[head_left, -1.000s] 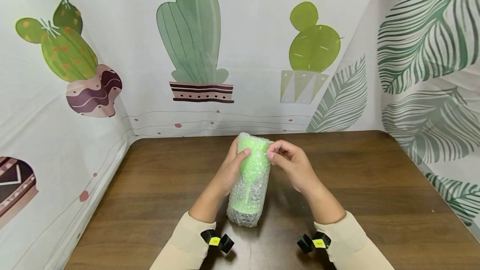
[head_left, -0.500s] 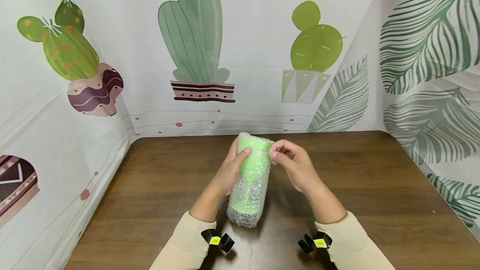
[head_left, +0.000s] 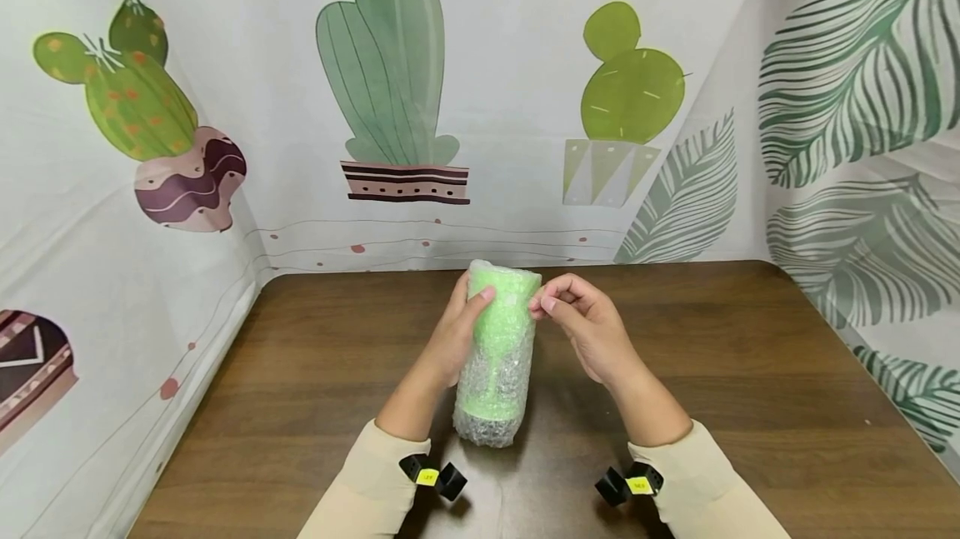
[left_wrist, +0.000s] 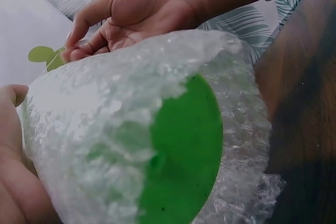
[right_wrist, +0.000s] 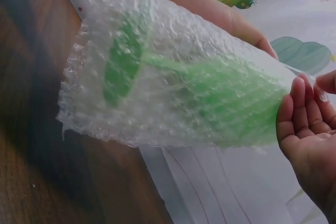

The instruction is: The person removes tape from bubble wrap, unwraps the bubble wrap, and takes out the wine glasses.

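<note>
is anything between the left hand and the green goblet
Yes: bubble wrap, which goes around the goblet, lies between it and the left hand. Nothing else visible does.

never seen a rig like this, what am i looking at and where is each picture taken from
No machine, just a person working bare-handed. The wide view comes from a camera worn on the head; the close ones come from a small black camera on each wrist. The left hand's grip holds a green, goblet-shaped thing in bubble wrap at a brown table; whether its bottom touches is hard to tell. The right hand's grip pinches a thin clear piece beside the upper end, perhaps tape or wrap.
</note>
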Motion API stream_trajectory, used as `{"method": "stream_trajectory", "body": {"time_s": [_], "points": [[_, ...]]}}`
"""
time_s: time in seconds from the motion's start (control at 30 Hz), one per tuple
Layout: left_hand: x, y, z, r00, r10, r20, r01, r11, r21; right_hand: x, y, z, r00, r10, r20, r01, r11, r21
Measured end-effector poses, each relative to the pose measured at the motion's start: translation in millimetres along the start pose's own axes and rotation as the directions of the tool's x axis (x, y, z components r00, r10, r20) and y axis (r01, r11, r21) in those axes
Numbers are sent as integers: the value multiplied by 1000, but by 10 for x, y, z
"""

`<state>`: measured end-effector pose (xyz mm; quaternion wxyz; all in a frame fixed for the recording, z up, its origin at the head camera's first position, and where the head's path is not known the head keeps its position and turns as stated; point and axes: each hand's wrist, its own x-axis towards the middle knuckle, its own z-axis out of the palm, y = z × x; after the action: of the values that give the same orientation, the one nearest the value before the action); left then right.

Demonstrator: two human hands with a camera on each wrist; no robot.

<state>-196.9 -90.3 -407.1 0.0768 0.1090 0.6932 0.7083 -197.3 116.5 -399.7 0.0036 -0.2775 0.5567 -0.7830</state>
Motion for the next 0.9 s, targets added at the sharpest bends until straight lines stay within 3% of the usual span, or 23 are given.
{"method": "stream_trajectory", "body": {"time_s": [0.3,0.5,0.9], "points": [[15,-5,-1,999,-3,-48,2,1000,-16,8,11,-10,1000,-1,3,1,999,48],[11,-16,-19,997,-8,-81,7,1000,-21,18,27,6,998,28,-53,-30,999,-27],[18,11,-33,996,-19,-82,17,1000,-22,32,4,20,989,72,-129,-88,988,-127]]}}
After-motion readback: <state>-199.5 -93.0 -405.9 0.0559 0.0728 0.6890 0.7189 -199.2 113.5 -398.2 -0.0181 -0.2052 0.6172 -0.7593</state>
